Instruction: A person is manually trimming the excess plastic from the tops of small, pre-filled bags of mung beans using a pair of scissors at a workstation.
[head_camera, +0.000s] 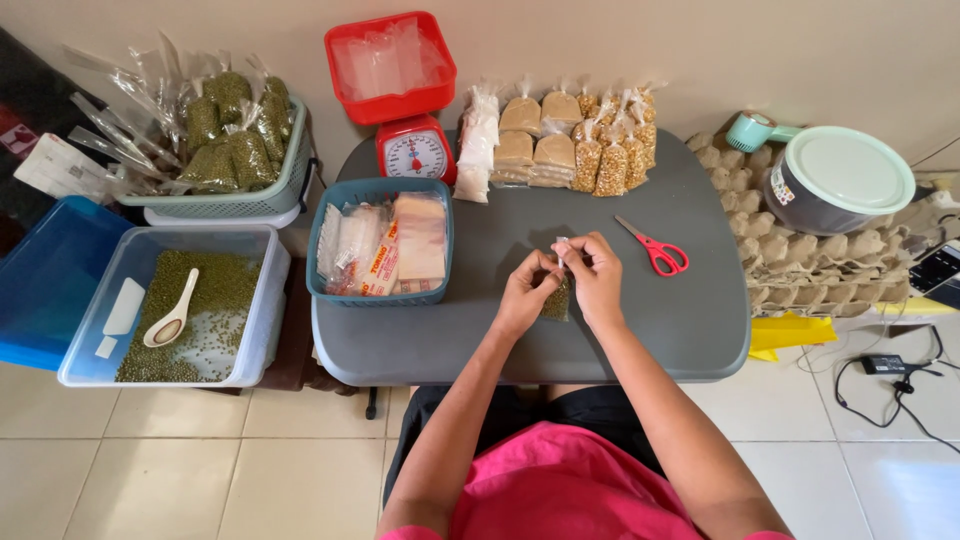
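Both hands, left hand (527, 283) and right hand (592, 272), pinch the small bag of green beans (557, 297) left of the red scissors (655, 250); loosen your grip and beans could spill across the tabletop (690, 330).

small clear bag (557, 296) | filled with green beans | upright on grey table | top pinched closed

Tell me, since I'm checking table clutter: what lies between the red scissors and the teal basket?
In the head view, both hands, left hand and right hand, holding a small bag of green beans.
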